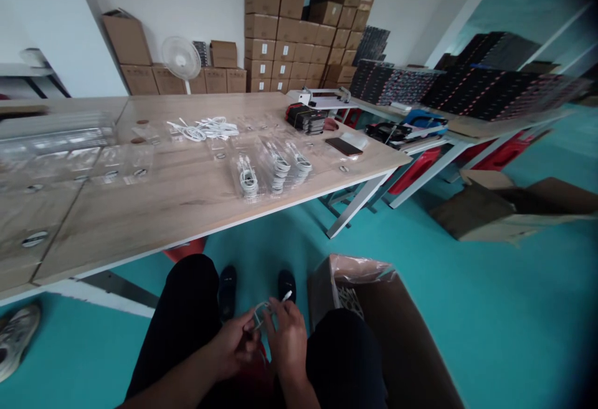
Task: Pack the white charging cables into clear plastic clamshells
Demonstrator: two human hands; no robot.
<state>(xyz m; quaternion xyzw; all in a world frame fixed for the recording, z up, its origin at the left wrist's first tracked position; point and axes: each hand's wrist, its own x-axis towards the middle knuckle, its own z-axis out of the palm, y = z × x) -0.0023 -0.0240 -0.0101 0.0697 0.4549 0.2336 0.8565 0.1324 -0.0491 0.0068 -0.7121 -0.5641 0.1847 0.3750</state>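
Observation:
Low over my lap, my left hand (236, 342) and my right hand (286, 332) hold a looped white cable (260, 313) between them. One white plug end sticks up past the right fingers. The left fingers are closed on the side of the loop, and the right fingers pinch it from the other side. Ahead on the table (177, 203) lie clear plastic trays with coiled white cables (248, 180). Farther back is a loose pile of white cables (208, 127).
An open carton (397, 328) with white cables inside stands by my right knee. Clear plastic trays (56, 132) are stacked at the left. A dark phone-sized item (344, 146) lies near the table's right end. Another open box (514, 206) sits on the floor. Cartons (289, 48) line the wall.

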